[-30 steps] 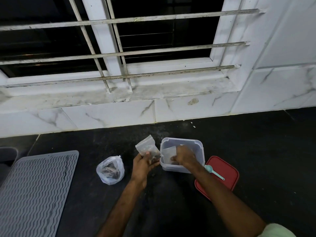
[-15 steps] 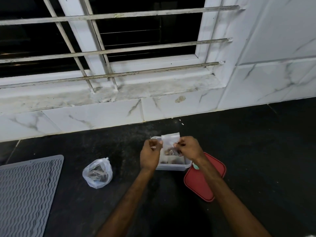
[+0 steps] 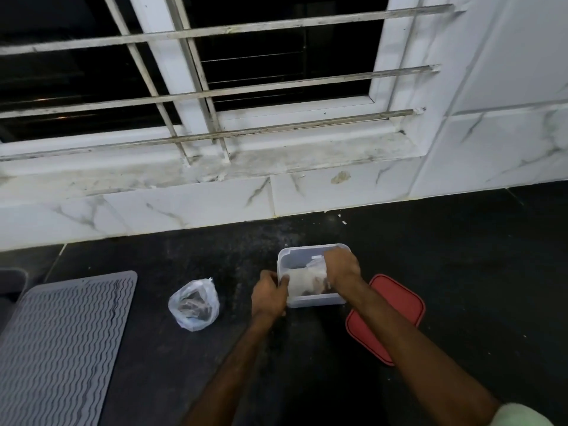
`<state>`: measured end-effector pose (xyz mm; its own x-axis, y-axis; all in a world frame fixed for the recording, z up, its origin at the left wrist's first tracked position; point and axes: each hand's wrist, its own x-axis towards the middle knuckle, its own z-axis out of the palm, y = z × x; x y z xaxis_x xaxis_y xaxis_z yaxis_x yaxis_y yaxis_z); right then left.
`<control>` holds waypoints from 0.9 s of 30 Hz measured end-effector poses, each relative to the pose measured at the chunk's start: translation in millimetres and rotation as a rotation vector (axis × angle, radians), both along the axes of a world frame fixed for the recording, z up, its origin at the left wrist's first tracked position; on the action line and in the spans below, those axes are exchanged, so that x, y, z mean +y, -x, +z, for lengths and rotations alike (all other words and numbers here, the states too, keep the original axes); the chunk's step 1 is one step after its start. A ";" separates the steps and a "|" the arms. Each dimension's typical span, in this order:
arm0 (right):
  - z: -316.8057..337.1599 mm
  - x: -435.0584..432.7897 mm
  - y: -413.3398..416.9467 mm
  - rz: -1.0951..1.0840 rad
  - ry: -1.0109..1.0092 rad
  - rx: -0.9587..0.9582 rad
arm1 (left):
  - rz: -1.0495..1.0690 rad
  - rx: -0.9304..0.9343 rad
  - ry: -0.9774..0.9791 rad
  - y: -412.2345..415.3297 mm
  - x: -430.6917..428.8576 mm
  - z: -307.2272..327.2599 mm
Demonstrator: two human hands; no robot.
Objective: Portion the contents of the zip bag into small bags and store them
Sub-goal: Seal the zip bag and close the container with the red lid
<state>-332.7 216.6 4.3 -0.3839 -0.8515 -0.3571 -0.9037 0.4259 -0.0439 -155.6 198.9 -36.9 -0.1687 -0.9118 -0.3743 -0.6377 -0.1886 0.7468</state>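
Now my left hand (image 3: pixel 270 295) grips the tub (image 3: pixel 316 301) at its left wall. My right hand (image 3: pixel 341 267) clutches a small bag (image 3: pixel 302 281) inside it.

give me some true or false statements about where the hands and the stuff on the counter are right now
1. The red lid is closed on the clear container. False: the lid lies on the counter just right of the open container.
2. The right hand reaches into the container and grips a small bag. True.
3. The left hand holds the plastic bag of dark contents. False: the left hand grips the container's left wall, and that bag sits alone on the counter further left.
4. A grey mat lies at the far left. True.
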 end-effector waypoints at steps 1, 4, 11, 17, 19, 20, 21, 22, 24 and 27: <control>5.7 -2.2 -4.0 0.011 0.027 0.037 | 0.022 0.032 -0.004 -5.8 1.2 1.6; 24.0 -5.4 -20.7 0.023 0.167 0.022 | 0.174 0.108 0.103 -38.4 0.3 11.1; 20.4 -29.2 -113.5 0.137 0.304 -0.629 | 0.601 -0.043 0.052 -186.9 -32.2 -23.3; -15.5 -64.5 -183.0 0.087 0.080 -0.781 | 0.509 -0.028 -0.216 -208.7 -26.0 -37.9; -31.0 -69.0 -189.5 0.052 0.038 -0.768 | 0.501 0.109 -0.234 -200.9 -22.4 -30.4; -37.3 -69.6 -190.9 0.007 0.021 -0.819 | 0.491 0.157 -0.218 -198.9 -22.7 -31.6; -40.5 -69.6 -193.5 -0.041 0.002 -0.888 | 0.481 0.184 -0.190 -199.2 -23.1 -29.2; -43.5 -68.9 -194.0 -0.080 -0.010 -0.952 | 0.476 0.216 -0.161 -198.6 -24.5 -27.7; -45.1 -66.8 -191.0 -0.130 -0.004 -1.054 | 0.462 0.300 -0.122 -198.8 -28.7 -24.0; -37.8 -62.0 -177.3 -0.234 0.031 -1.194 | 0.400 0.357 -0.090 -195.1 -33.5 -16.9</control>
